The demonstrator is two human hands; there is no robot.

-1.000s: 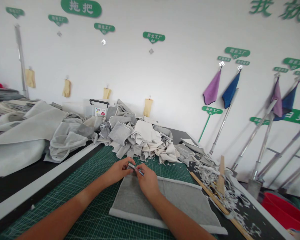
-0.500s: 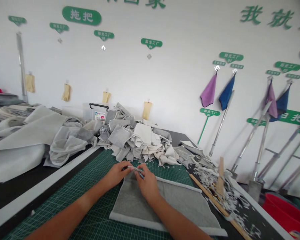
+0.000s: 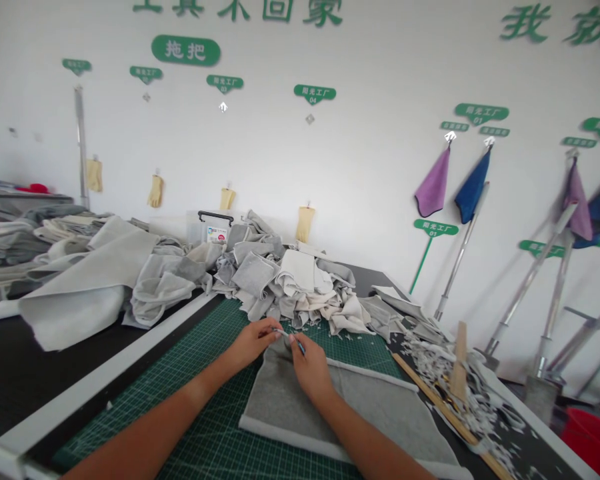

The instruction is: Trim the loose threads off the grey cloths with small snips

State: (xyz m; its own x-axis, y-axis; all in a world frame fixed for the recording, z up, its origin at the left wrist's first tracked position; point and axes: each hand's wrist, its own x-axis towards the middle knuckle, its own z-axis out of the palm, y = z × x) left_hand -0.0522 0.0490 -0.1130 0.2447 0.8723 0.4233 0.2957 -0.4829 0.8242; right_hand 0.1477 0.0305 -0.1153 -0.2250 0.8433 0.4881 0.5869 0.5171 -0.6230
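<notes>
A slim metal tool with a blue part lies between my fingertips, its exact kind too small to tell. My left hand pinches its silver end, and my right hand holds the blue end. Both hands sit over the top edge of a grey cloth panel with a pale rolled border. The panel lies flat on a green cutting mat, and my right wrist rests above it.
A heap of grey and cream cloth offcuts lies just beyond the mat. To the right are a wooden ruler and a drift of white trimmings. A red bucket stands on the floor beyond the table's right edge.
The whole scene sits further right and lower in the view than before. My hands still hold the small tool, and their grip has shifted slightly along it.
</notes>
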